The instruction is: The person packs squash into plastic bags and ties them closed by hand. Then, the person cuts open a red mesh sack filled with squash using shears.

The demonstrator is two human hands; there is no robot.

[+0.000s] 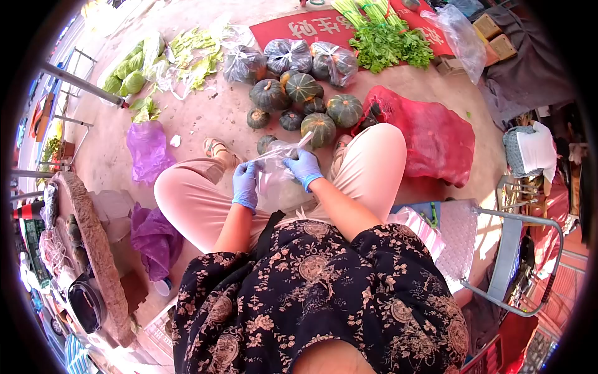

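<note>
Both my hands wear blue gloves and grip a clear plastic bag point(273, 182) between my knees. My left hand point(245, 184) is closed on one side of its top edge. On the other side, the fingers of my right hand point(303, 167) pinch the plastic near a raised handle strip. The bag hangs thin and see-through; whether anything lies inside I cannot tell. Just beyond it sits a small green pumpkin point(266, 144), partly covered by the plastic. A larger striped pumpkin point(318, 129) is close to my right hand, with a pile of several dark green pumpkins point(269, 95) behind.
Bagged pumpkins point(288, 56) stand behind the pile. A red mesh sack point(430, 134) lies by my right knee. Leafy celery point(389, 43) rests on a red mat point(299, 28). Cabbages point(132, 75) and a purple bag point(149, 149) are left; a metal-framed chair point(511, 265) stands right.
</note>
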